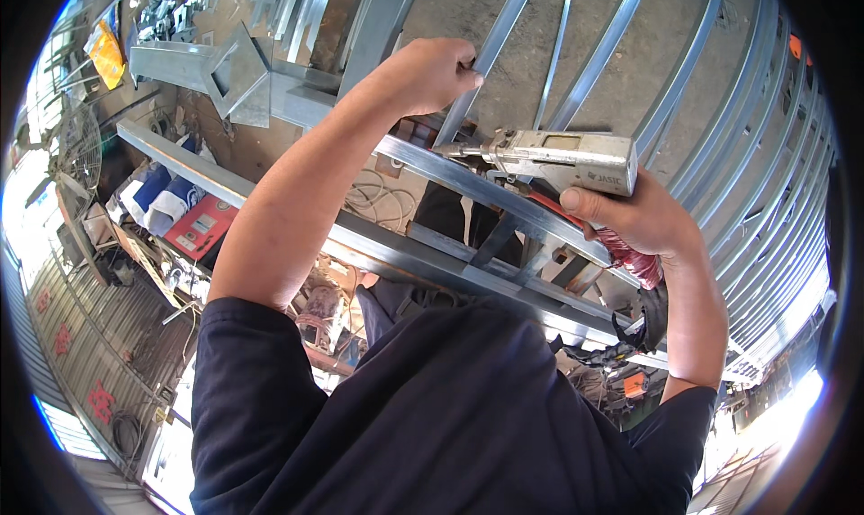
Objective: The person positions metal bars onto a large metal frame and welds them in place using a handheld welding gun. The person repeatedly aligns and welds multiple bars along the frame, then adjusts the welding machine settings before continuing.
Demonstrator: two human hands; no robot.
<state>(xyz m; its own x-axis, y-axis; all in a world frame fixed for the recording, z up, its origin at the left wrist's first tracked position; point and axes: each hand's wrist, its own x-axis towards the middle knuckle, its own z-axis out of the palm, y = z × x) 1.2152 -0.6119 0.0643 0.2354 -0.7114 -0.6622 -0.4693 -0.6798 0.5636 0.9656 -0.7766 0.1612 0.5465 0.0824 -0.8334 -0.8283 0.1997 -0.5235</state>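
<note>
Apparently, left hand [439, 72] pinches a silvery metal bar [505, 31], right hand [655, 218] grips a boxy grey tool [567, 157]; more bars [601, 52] are laid, joining unclear.

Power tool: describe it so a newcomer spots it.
Find the long metal bars fanning across the upper right. By their lower ends, the right grip holds the power tool. Unlike those slender bars, it has a chunky pale-grey body.
</note>
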